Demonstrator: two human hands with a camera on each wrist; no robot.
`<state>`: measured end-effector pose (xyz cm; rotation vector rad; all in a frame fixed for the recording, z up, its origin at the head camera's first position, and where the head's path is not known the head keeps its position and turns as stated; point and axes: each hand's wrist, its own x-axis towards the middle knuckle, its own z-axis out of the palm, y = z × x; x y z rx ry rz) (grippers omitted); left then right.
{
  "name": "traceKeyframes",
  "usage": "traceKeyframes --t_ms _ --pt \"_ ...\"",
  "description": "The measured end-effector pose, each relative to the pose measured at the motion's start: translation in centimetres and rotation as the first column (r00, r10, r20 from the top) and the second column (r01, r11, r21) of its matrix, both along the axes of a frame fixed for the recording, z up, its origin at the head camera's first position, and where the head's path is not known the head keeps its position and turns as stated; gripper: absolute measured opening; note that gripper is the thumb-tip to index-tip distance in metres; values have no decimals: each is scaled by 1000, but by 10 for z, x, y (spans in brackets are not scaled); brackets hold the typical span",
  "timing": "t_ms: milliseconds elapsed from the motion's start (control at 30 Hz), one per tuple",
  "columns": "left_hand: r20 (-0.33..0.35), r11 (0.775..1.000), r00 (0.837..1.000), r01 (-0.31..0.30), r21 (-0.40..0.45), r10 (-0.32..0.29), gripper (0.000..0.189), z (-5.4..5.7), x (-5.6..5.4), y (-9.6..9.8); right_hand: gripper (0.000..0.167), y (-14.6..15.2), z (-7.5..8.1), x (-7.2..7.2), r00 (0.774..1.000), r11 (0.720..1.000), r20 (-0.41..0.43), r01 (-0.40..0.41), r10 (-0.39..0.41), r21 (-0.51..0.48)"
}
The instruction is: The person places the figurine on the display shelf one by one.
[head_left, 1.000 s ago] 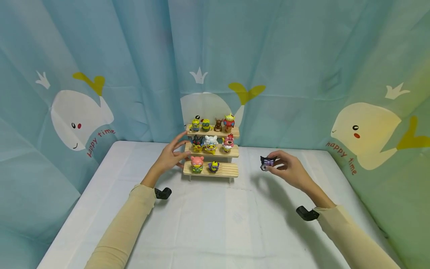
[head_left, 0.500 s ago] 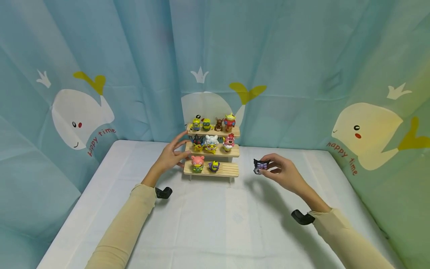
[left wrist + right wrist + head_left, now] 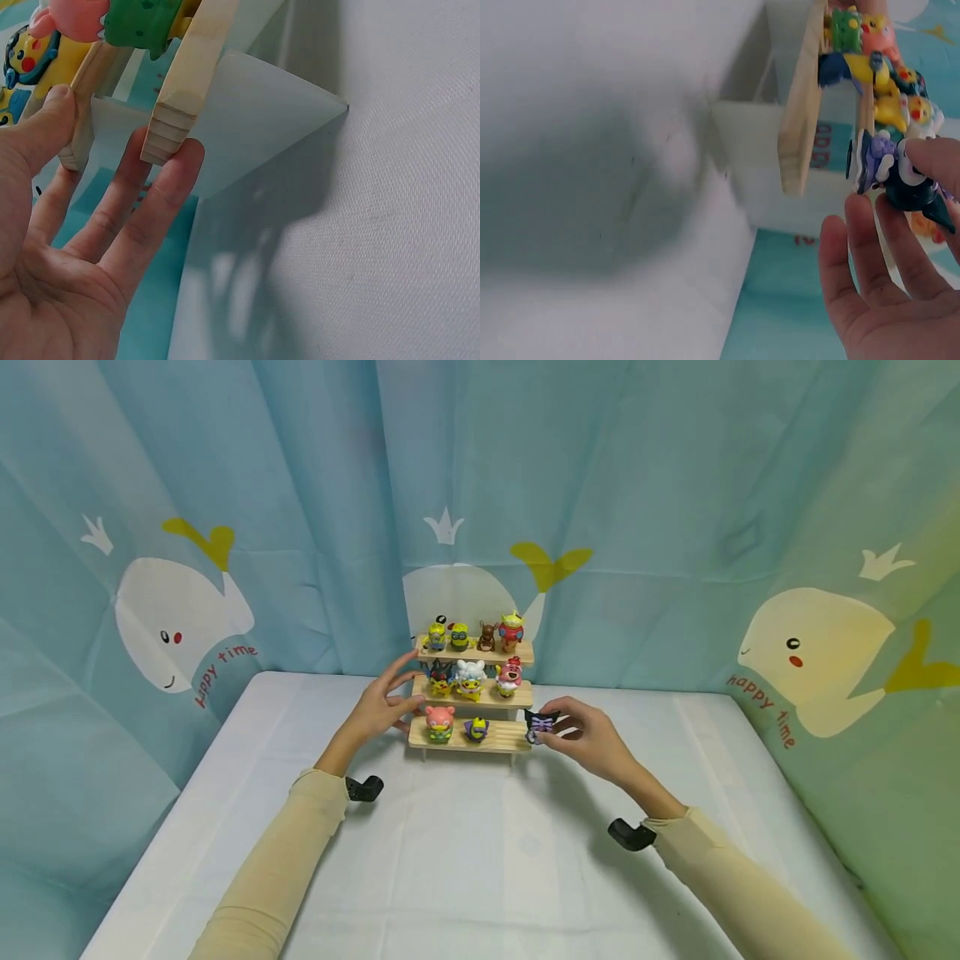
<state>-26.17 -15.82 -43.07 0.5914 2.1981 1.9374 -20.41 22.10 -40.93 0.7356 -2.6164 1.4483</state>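
Observation:
A three-tier wooden display stand (image 3: 506, 739) carries several small toy figures. My left hand (image 3: 378, 706) is at its left end, fingers spread and fairly straight; in the left wrist view the fingertips touch the plank ends (image 3: 169, 135). Between thumb and fingers, my right hand (image 3: 592, 743) pinches a black and purple toy figure (image 3: 542, 723) with pointed ears, at the right end of the bottom tier. In the right wrist view this figure is level with the plank end and looks apart from it. A pink-headed figure (image 3: 439, 725) and a purple-caped yellow figure (image 3: 476, 730) stand on that tier.
The middle tier holds a white-hooded figure (image 3: 470, 681) and a pink bear figure (image 3: 508, 677), among others. Several figures, including a red and green one (image 3: 512, 632), line the top tier. A white cloth covers the table (image 3: 465, 860); a blue curtain (image 3: 315, 485) hangs behind.
My right hand has carried the black and purple figure leftward, from over the table to the right end of the bottom tier. My left hand has stayed at the stand.

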Motion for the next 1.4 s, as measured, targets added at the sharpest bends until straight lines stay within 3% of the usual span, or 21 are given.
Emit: traceKeyframes --t_ms 400,800,1400 --pt "-6 1000 1000 7 7 -7 80 0 0 0 30 -29 -10 -4 1000 998 21 14 -13 -54" --pt "-9 1000 1000 14 7 -14 80 1 0 -1 29 -39 -24 -10 999 996 20 44 -43 -74" --pt "2 1000 1000 6 1 -6 80 4 3 0 32 -42 -27 -9 998 997 26 63 -62 -43"
